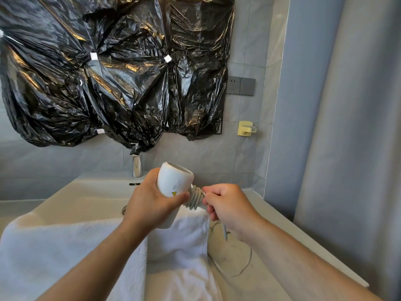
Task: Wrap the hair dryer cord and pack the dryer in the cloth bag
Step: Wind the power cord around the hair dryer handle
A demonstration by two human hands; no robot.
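**Cord half-wound, dryer held above the towel**

The white hair dryer (pixel 174 181) is up in the air just above the far edge of the white towel (pixel 65 246), nozzle tipped up and away. The left hand (pixel 152 203) is wrapped round its barrel. The right hand (pixel 227 205), just right of it, pinches the grey cord (pixel 194 197), which sits in several tight turns round what looks like the handle, though the hands hide most of it. The rest of the cord trails down onto the countertop (pixel 271 231) right of the towel. Beyond the towel stands a chrome faucet (pixel 137 166), and above that, crinkled black plastic (pixel 108 72) covers the wall.
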